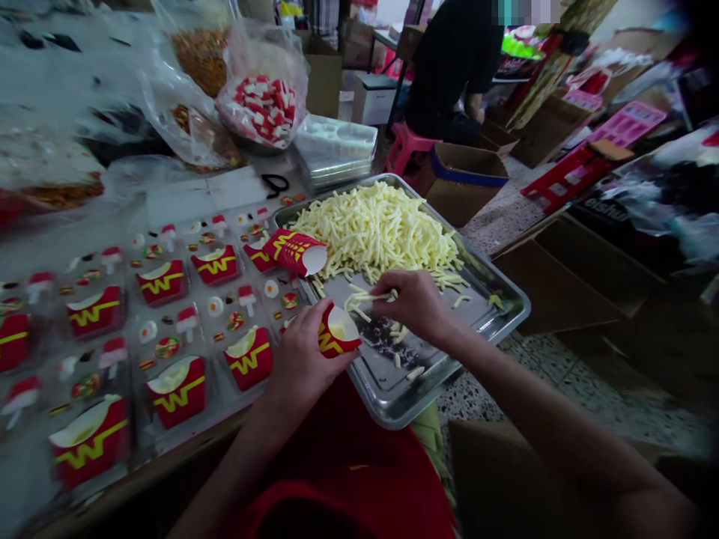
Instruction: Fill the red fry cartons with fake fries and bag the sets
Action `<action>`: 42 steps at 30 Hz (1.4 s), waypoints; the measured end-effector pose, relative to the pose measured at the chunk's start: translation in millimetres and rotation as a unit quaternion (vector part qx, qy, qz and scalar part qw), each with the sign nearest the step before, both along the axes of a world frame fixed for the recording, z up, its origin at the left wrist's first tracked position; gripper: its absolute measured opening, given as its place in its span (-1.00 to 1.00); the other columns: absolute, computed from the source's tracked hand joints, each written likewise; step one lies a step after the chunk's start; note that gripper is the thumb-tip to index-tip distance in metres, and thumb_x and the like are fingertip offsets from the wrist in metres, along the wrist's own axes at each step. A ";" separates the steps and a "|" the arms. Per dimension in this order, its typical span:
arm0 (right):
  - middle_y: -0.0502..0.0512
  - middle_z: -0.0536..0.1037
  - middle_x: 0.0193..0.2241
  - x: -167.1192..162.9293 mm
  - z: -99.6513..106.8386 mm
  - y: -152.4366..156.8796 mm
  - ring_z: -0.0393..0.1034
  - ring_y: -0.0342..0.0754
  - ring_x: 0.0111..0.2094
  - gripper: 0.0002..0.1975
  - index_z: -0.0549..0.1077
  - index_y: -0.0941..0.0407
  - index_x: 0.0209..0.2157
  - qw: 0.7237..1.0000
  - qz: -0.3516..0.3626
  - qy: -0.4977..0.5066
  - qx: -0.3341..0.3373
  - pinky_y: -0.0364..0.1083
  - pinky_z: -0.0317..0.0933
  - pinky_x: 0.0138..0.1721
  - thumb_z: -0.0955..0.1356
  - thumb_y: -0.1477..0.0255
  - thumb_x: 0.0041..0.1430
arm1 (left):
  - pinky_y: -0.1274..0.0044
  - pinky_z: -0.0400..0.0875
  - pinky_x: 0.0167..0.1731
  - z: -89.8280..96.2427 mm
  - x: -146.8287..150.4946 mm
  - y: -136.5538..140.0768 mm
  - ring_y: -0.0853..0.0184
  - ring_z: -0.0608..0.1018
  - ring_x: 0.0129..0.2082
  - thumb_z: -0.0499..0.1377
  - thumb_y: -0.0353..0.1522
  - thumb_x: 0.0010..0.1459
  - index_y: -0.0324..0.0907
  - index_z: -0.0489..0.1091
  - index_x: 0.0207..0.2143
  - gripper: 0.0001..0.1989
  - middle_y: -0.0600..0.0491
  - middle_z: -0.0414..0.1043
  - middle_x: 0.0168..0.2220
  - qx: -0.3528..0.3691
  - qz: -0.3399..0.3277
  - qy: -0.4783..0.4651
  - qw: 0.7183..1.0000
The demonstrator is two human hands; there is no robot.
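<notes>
My left hand (306, 352) is wrapped round a small red fry box (331, 346) with yellow marks, its opening tilted toward the tray. In my right hand (413, 303) several pale yellow toy fries (362, 299) are pinched, sticking out toward the box. Beneath that hand lies a metal tray (387, 408), with a large heap of the same fries (382, 228) at its far side and a few loose pieces near its front. Another red fry box (297, 251) lies tipped on the tray's left rim, its opening facing the heap.
Rows of clear trays on the table hold red fry boxes (177, 393) and small toy foods. Behind them stand a bag of red-and-white pieces (264, 108), stacked clear trays (337, 150) and black scissors (275, 185). A person (454, 67) sits beyond, near a cardboard box (460, 183).
</notes>
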State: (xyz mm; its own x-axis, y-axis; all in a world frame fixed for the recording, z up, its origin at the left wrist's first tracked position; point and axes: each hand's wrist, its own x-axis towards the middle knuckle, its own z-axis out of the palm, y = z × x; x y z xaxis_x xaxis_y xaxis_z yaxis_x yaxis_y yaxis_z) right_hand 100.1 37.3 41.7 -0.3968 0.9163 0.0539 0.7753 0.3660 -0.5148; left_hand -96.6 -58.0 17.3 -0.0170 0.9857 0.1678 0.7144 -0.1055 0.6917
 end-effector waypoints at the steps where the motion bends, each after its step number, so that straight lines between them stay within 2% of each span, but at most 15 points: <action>1: 0.00 0.59 -0.43 -9.5 5.8 -4.9 0.42 -0.11 -0.40 -0.91 0.58 0.11 -0.39 0.999 0.039 -0.008 0.022 -0.16 0.12 -0.35 0.44 0.55 -0.01 | 0.28 0.44 0.06 -0.2 1.7 2.3 0.09 0.53 0.04 0.45 -0.24 -0.10 -0.17 0.29 0.18 -0.22 -0.09 0.46 0.07 -0.003 0.005 0.000 1.000; 4: 0.10 0.59 -0.36 -32.9 17.1 -18.8 0.41 -0.07 -0.36 -0.88 0.57 0.13 -0.36 0.984 0.145 -0.083 0.068 -0.12 0.10 -0.35 0.38 0.58 0.08 | 0.27 0.44 0.06 -2.3 7.4 4.8 0.09 0.54 0.02 0.45 -0.31 -0.15 -0.20 0.31 0.15 -0.22 -0.10 0.48 0.06 0.010 0.034 -0.006 0.999; 6: 0.13 0.59 -0.34 -39.5 20.8 -24.9 0.42 -0.05 -0.35 -0.85 0.58 0.14 -0.33 0.975 0.191 -0.102 0.049 -0.11 0.12 -0.34 0.35 0.59 0.13 | 0.27 0.45 0.05 -5.1 9.7 2.9 0.08 0.54 0.02 0.43 -0.36 -0.17 -0.19 0.31 0.13 -0.24 -0.10 0.48 0.06 0.021 0.048 -0.017 0.998; 11: 0.17 0.58 -0.15 -35.5 21.0 -32.4 0.45 -0.03 -0.13 -0.78 0.57 0.13 -0.22 0.951 0.308 -0.002 -0.026 -0.10 0.24 -0.09 0.27 0.57 0.31 | 0.26 0.44 0.07 -14.8 8.8 -5.8 0.08 0.53 0.04 0.39 -0.41 -0.15 -0.18 0.31 0.14 -0.27 -0.11 0.48 0.05 0.031 0.074 -0.038 0.996; 13: 0.18 0.58 -0.16 -36.5 13.9 -34.1 0.45 -0.03 -0.13 -0.78 0.57 0.13 -0.21 0.959 0.276 0.060 -0.024 -0.08 0.27 -0.08 0.27 0.54 0.34 | 0.25 0.43 0.09 -17.9 9.3 -8.2 0.08 0.52 0.07 0.38 -0.40 -0.12 -0.18 0.29 0.16 -0.27 -0.13 0.46 0.08 0.052 0.093 -0.052 0.993; 16: 0.10 0.60 -0.26 -46.6 -2.9 -35.0 0.48 -0.04 -0.23 -0.83 0.55 0.09 -0.21 0.977 0.126 0.168 -0.019 -0.08 0.30 -0.14 0.32 0.54 0.26 | 0.24 0.39 0.14 -19.8 11.9 -9.8 0.09 0.49 0.13 0.37 -0.38 -0.05 -0.16 0.24 0.20 -0.26 -0.13 0.42 0.14 0.096 0.114 -0.063 0.987; 19: 0.01 0.58 -0.32 -64.8 -14.4 -34.5 0.49 -0.06 -0.29 -0.80 0.44 0.07 -0.20 0.965 0.017 0.260 -0.033 -0.08 0.33 -0.19 0.39 0.54 0.11 | 0.25 0.39 0.14 -18.0 10.0 -9.9 0.09 0.50 0.13 0.38 -0.37 -0.04 -0.16 0.21 0.23 -0.23 -0.14 0.42 0.15 0.116 0.129 -0.065 0.983; 22: -0.01 0.52 -0.31 -87.4 -8.7 -34.6 0.47 -0.08 -0.29 -0.79 0.30 0.06 -0.26 0.943 0.056 0.320 -0.063 -0.11 0.34 -0.22 0.36 0.56 0.07 | 0.26 0.41 0.13 -12.6 -5.4 -12.2 0.09 0.51 0.11 0.40 -0.38 -0.09 -0.16 0.24 0.22 -0.21 -0.13 0.43 0.14 0.124 0.134 -0.072 0.981; 26: 0.05 0.54 -0.22 -120.8 15.5 -34.7 0.45 -0.05 -0.18 -0.85 0.37 0.04 -0.17 0.923 0.258 0.273 -0.088 -0.06 0.33 -0.12 0.30 0.52 0.24 | 0.28 0.41 0.15 -0.8 -47.0 -27.1 0.12 0.51 0.12 0.41 -0.35 -0.10 -0.12 0.30 0.18 -0.25 -0.07 0.45 0.13 0.124 0.158 -0.104 0.974; 28: 0.07 0.54 -0.23 -141.5 21.5 -31.9 0.44 0.00 -0.16 -0.87 0.45 0.03 -0.15 0.925 0.292 0.239 -0.031 -0.01 0.31 -0.09 0.36 0.45 0.25 | 0.29 0.41 0.15 4.9 -72.5 -38.0 0.14 0.50 0.13 0.44 -0.33 -0.12 -0.10 0.29 0.20 -0.21 -0.06 0.43 0.14 0.114 0.186 -0.140 0.966; 31: 0.13 0.50 -0.26 -183.2 17.3 -28.0 0.41 0.03 -0.22 -0.90 0.58 0.01 -0.25 0.925 0.288 0.245 0.038 0.00 0.31 -0.17 0.41 0.32 0.23 | 0.31 0.42 0.14 9.7 -114.3 -53.4 0.13 0.50 0.13 0.48 -0.26 -0.14 -0.13 0.29 0.22 -0.15 -0.10 0.42 0.14 0.117 0.263 -0.173 0.942; 33: 0.16 0.50 -0.24 -217.3 10.7 -30.4 0.42 0.01 -0.26 -0.82 0.61 0.00 -0.21 0.909 0.328 0.256 -0.013 -0.04 0.32 -0.28 0.37 0.27 0.29 | 0.34 0.43 0.14 10.2 -145.1 -63.1 0.14 0.49 0.13 0.48 -0.21 -0.12 -0.14 0.29 0.22 -0.15 -0.11 0.41 0.15 0.127 0.310 -0.187 0.923; 37: 0.07 0.59 -0.26 -301.4 -0.5 -43.5 0.47 -0.04 -0.29 -0.76 0.54 0.04 -0.05 0.852 0.411 0.272 -0.174 -0.11 0.32 -0.33 0.35 0.34 0.28 | 0.35 0.42 0.14 9.1 -219.5 -82.5 0.14 0.49 0.14 0.46 -0.22 -0.09 -0.16 0.27 0.26 -0.14 -0.11 0.41 0.17 0.118 0.355 -0.205 0.904; 39: 0.04 0.60 -0.35 -355.4 -3.5 -46.7 0.47 -0.06 -0.34 -0.80 0.56 0.10 -0.13 0.843 0.416 0.265 -0.216 -0.14 0.30 -0.35 0.35 0.38 0.25 | 0.32 0.44 0.11 10.0 -266.8 -92.5 0.12 0.50 0.12 0.46 -0.22 -0.11 -0.19 0.25 0.27 -0.11 -0.12 0.43 0.14 0.083 0.357 -0.195 0.910; 42: 0.04 0.60 -0.45 -447.7 -2.7 -42.8 0.46 -0.09 -0.43 -0.78 0.59 0.19 -0.25 0.855 0.422 0.186 -0.237 -0.18 0.26 -0.43 0.31 0.40 0.26 | 0.33 0.51 0.00 14.1 -347.9 -109.4 0.09 0.53 0.07 0.48 -0.19 -0.17 -0.19 0.22 0.29 -0.03 -0.14 0.45 0.12 0.008 0.346 -0.151 0.926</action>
